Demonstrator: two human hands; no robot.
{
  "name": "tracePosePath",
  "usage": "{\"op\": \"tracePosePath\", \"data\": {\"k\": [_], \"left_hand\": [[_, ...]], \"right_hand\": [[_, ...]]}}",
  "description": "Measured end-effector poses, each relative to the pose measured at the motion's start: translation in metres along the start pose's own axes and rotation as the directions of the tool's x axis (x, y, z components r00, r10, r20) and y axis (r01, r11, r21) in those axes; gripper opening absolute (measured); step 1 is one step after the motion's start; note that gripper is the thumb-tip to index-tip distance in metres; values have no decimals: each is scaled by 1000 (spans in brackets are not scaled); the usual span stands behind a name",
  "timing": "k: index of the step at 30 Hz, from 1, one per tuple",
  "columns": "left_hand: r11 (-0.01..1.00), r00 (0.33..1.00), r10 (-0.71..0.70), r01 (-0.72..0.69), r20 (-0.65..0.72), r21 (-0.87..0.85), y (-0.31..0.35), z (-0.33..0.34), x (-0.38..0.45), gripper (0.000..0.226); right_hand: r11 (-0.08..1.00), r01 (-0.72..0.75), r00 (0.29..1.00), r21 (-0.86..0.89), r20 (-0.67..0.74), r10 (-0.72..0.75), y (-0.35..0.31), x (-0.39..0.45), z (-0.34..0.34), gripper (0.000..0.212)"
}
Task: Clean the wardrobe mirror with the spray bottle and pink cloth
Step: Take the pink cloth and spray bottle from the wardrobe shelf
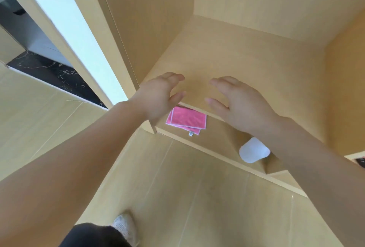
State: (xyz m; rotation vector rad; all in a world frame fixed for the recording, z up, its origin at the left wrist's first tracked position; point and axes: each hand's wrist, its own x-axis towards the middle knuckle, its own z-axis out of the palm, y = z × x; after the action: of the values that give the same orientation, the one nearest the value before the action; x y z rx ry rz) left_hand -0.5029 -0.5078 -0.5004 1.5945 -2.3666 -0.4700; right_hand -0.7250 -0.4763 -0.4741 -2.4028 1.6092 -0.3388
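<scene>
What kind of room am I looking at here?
Probably a bedroom or dressing area at a built-in wooden wardrobe. Pale wood shelves hold a folded pink cloth and a white container, and wood-look flooring runs below. Both hands are empty.

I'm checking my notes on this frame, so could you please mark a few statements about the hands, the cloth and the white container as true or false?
1. The pink cloth lies folded on a wooden shelf. True.
2. The left hand grips the pink cloth. False: it holds nothing, fingers relaxed above the cloth.
3. The right hand is empty with fingers spread. True.
4. The white container stands right of the cloth, partly hidden by the right forearm. True.
5. The cloth is draped over the white container. False: they lie apart.
</scene>
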Motion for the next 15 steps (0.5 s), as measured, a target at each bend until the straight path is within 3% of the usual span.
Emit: {"op": "tracePosePath", "data": {"k": [6,12,15], "left_hand": [[982,971,183,-174,-153,67,-42,62,16,54],[981,966,196,-194,-166,28,-41,71,11,48],[951,941,308,-302,-143,63,-38,74,-2,40]], "right_hand": [[991,130,972,-45,-192,-136,18,9,74,49],[995,97,976,-21,-194,-99,17,-4,90,46],[985,165,972,-49,-160,-171,5,-15,97,40]]}}
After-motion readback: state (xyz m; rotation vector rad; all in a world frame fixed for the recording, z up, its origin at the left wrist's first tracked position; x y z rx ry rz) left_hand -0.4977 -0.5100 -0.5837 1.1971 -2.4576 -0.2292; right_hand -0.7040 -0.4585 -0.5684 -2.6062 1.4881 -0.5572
